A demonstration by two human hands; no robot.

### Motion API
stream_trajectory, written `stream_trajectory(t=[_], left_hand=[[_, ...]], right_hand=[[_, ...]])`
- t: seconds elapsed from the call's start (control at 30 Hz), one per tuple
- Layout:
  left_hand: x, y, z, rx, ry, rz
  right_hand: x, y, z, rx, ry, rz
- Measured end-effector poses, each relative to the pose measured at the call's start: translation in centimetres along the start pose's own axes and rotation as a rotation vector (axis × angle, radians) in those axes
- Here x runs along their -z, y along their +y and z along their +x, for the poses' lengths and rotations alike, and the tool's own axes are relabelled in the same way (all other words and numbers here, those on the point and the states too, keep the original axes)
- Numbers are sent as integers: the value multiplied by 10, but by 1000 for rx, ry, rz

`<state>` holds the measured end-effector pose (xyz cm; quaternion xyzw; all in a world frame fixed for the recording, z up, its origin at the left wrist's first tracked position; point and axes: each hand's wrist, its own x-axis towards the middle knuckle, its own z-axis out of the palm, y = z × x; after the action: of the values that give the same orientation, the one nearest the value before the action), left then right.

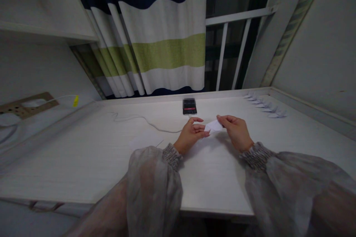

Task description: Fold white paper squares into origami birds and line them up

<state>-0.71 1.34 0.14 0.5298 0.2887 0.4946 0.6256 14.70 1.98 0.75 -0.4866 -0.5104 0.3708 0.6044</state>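
Between my two hands, above the white desk (217, 181), is a small folded piece of white paper (213, 127). My left hand (191, 133) pinches its left end between thumb and fingers, and a ring shows on one finger. The paper's upper right corner is gripped by the thumb and fingertips of my right hand (235, 129). Both wrists come out of grey, gathered sleeves. At the back right of the desk stand several folded white paper pieces (264, 105) in a row; they look like paper cranes.
A phone (189, 106) lies near the back edge, with a white cable (155, 127) running left from it. A power strip (30, 105) is on the left wall. The striped curtain (167, 52) and a white window rail (239, 17) are behind the desk.
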Motion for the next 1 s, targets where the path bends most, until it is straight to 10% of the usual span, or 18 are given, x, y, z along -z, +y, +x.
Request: stream_trajectory(t=[1.0], left_hand=[[1, 3, -1, 112, 38, 30]], right_hand=[[3, 2, 4, 23, 71, -42]])
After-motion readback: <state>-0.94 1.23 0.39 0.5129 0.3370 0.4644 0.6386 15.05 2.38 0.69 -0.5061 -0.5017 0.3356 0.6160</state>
